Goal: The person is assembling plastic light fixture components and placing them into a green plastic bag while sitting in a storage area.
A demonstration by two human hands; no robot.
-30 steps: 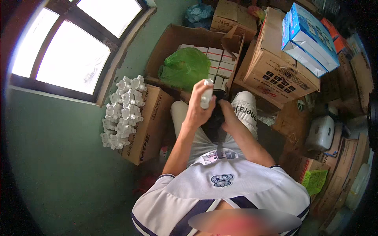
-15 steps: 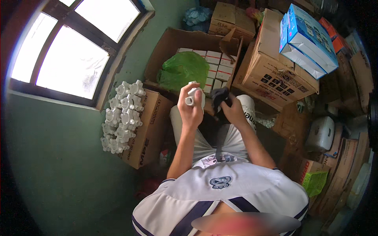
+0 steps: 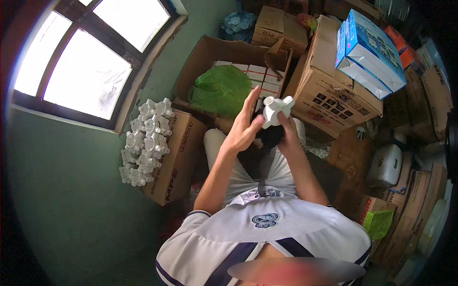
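- Hands meet at frame centre: our right hand (image 3: 286, 136) has its grip clamped on a white cross-shaped pipe fitting (image 3: 276, 108), raised above our lap.
- Our left hand (image 3: 244, 128) lies flat against the fitting, fingers straight and apart.
- Matching white fittings (image 3: 145, 140) are stacked on a cardboard box (image 3: 179, 159) at left.

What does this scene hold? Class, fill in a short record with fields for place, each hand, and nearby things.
place: storeroom corner by a window, cardboard boxes all round
left hand: open, fingers spread, palm against the white fitting
right hand: grips the fitting from below
fitting: white plastic, cross-shaped, with round sockets
dark object under the hands: too unclear to name
stack: similar white fittings piled on a box, at the person's left
green bag: lies in an open box ahead
blue boxes: on a carton, at the right
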